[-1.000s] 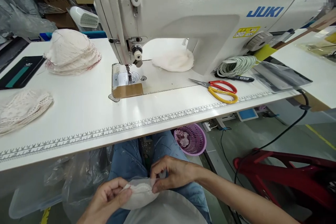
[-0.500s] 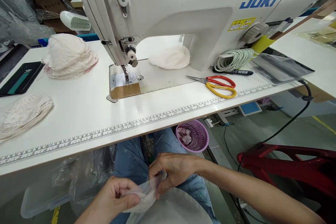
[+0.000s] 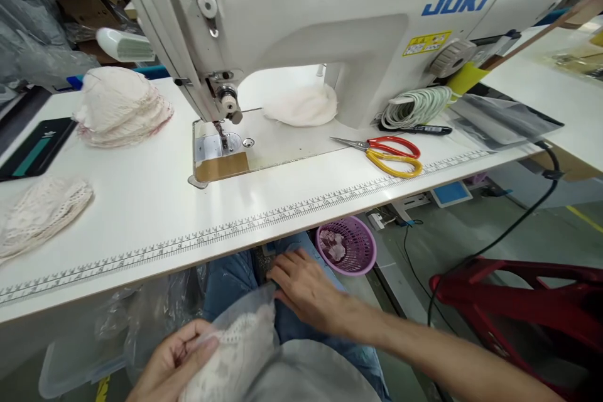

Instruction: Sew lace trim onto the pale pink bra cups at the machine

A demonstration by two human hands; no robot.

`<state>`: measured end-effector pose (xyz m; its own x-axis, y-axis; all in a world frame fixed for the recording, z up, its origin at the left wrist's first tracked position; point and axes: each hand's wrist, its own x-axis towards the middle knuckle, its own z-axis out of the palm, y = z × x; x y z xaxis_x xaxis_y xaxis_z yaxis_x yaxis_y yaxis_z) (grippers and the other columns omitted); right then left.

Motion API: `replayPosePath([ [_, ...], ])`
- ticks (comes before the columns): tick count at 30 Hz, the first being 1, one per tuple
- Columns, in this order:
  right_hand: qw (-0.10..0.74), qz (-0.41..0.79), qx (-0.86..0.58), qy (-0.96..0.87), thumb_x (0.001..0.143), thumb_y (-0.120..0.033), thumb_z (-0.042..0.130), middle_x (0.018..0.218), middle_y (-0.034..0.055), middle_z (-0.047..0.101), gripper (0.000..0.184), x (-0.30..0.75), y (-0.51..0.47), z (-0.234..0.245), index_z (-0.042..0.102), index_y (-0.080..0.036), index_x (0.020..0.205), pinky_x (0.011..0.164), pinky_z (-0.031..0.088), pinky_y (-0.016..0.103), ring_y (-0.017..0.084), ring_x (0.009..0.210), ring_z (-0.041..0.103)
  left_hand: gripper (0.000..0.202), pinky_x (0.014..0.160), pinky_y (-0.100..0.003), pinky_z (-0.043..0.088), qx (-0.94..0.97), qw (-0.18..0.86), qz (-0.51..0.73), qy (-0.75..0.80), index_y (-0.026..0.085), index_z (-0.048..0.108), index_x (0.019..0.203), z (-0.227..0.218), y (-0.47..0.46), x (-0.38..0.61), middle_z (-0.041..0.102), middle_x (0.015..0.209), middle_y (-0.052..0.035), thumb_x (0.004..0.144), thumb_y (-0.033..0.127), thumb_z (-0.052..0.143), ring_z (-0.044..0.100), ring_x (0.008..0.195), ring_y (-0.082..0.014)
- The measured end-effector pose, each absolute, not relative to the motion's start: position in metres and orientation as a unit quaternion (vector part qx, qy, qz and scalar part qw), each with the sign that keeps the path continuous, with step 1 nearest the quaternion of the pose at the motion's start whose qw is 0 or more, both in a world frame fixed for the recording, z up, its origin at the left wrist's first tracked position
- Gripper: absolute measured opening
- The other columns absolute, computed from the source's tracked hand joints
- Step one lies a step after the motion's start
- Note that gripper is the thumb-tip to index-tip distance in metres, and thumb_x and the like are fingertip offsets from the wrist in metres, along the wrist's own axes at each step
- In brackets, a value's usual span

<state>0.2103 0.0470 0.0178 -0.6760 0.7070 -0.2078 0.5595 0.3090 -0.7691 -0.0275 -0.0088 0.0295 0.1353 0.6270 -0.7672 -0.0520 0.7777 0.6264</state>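
Over my lap, my left hand [image 3: 176,361] pinches a white eyelet lace piece [image 3: 230,352] with a sheer layer along its upper edge, thumb on top. The sheer corner runs up to my right hand [image 3: 306,292], whose fingers are curled at that corner; the fingertips are partly hidden. In front stands a white sewing machine [image 3: 282,19], its needle area to the left. A rounded white fabric piece [image 3: 301,105] lies under the machine's arm. Scissors [image 3: 384,154] with red and yellow handles rest on the table [image 3: 141,213].
A stack of white fabric pieces [image 3: 120,107] and a lace pile [image 3: 44,210] lie on the table's left, near a dark green-striped item [image 3: 35,147]. A purple basket [image 3: 353,248] with scraps stands on the floor. A red frame [image 3: 513,314] is at right.
My right hand has moved slightly forward, away from my left hand. The lace piece has turned and spread, so its eyelet pattern now shows. The view has shifted slightly.
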Motion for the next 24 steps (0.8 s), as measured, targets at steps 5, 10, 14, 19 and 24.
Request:
replayPosePath([
  [5,0.335,0.178,-0.381,-0.843,0.085,-0.039,0.052,0.104,0.0138,0.061,0.04,0.14,-0.004,-0.021,0.051,-0.012,0.115,0.072,0.045,0.037,0.026,0.087,0.054,0.025,0.05,-0.017,0.046,0.086,0.62,0.402,0.668,0.017,0.059,0.08,0.016,0.001,-0.005,0.062,0.061,0.0032,0.067,0.026,0.079,0.058,0.053,-0.0111],
  [10,0.366,0.277,-0.338,-0.822,0.09,-0.012,0.039,0.096,0.0099,0.065,0.026,0.114,0.008,-0.043,0.06,-0.014,0.106,0.076,0.044,0.032,0.022,0.088,0.057,0.013,0.067,-0.021,0.052,0.032,0.578,0.444,0.684,0.015,0.058,0.084,0.004,0.007,-0.007,0.067,0.077,-0.005,0.078,0.002,0.056,0.066,0.073,-0.0147],
  [14,0.308,0.652,-0.311,-0.619,0.085,-0.028,0.056,0.076,0.0024,0.065,0.017,0.146,0.036,-0.031,0.068,-0.017,0.083,0.071,0.041,0.026,0.016,0.074,0.057,0.038,0.084,-0.032,0.048,0.139,0.579,0.403,0.695,0.018,0.056,0.107,0.002,-0.011,-0.024,0.062,0.114,-0.0126,0.075,0.032,0.07,0.058,0.108,-0.0266],
  [19,0.252,0.768,-0.35,-0.473,0.066,-0.055,0.071,0.061,-0.0022,0.052,0.045,0.168,0.044,-0.026,0.065,-0.012,0.076,0.053,0.036,0.02,0.009,0.055,0.045,0.071,0.085,-0.029,0.042,0.393,0.6,0.307,0.625,0.022,0.054,0.118,-0.004,-0.014,-0.037,0.064,0.11,-0.0093,0.06,0.057,0.075,0.055,0.103,-0.0264],
  [24,0.214,0.801,-0.34,-0.445,0.054,-0.053,0.079,0.064,-0.0024,0.054,0.049,0.177,0.041,-0.019,0.066,-0.011,0.077,0.056,0.037,0.019,0.007,0.056,0.044,0.044,0.054,-0.021,0.026,0.482,0.64,0.164,0.575,0.015,0.055,0.063,0.006,0.0,-0.032,0.039,0.057,0.0054,0.067,0.057,0.067,0.034,0.057,-0.0108],
])
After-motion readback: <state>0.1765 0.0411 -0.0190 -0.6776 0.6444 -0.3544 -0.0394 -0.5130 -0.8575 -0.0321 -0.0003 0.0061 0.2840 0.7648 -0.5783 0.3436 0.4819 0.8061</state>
